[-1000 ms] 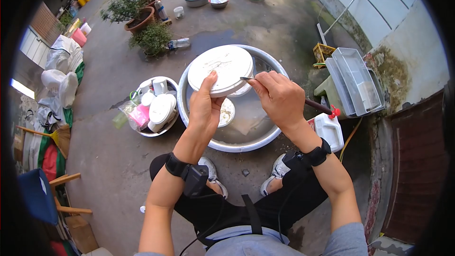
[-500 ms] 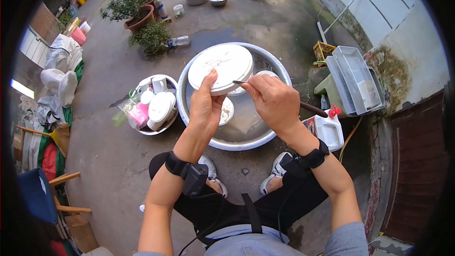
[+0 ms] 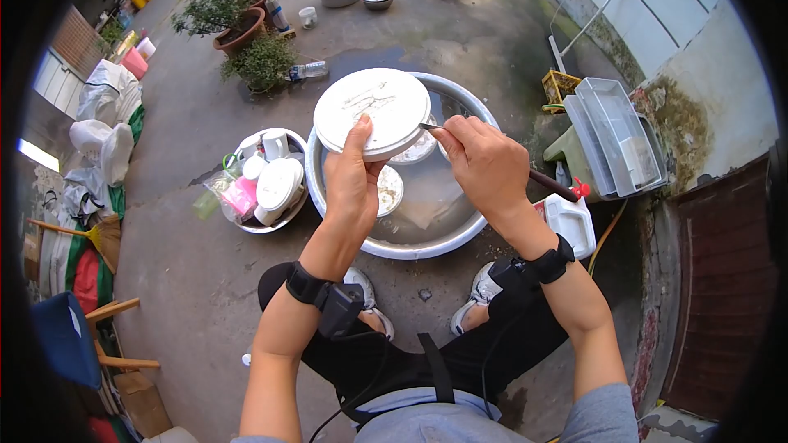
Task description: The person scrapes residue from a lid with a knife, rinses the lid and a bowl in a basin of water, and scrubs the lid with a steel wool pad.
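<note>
My left hand (image 3: pixel 353 172) grips a round white lid (image 3: pixel 373 108) by its near edge, thumb on top and fingers underneath. The lid has dark marks on its upper face and is held tilted above a large metal basin (image 3: pixel 410 250). In my closed right hand (image 3: pixel 484 156) is a dark-handled tool (image 3: pixel 553 186) with a thin metal tip, which meets the lid's right rim. Most of the tool's middle is hidden by the fingers. Cloudy water fills the basin's bottom, where dirt-specked white round pieces (image 3: pixel 389 190) lie, partly covered by the lid and my hands.
To the left stands a smaller basin (image 3: pixel 271 230) of white containers and a pink packet (image 3: pixel 241 196). A white jug (image 3: pixel 570 226) with a red cap is at the right, near clear plastic bins (image 3: pixel 620 139). Potted plants (image 3: pixel 242 37) and a plastic bottle (image 3: pixel 309 71) are farther off.
The lid has shifted slightly left and up, and its face is turned more toward me. My right hand has moved a little right and down, the tool's tip still at the rim.
</note>
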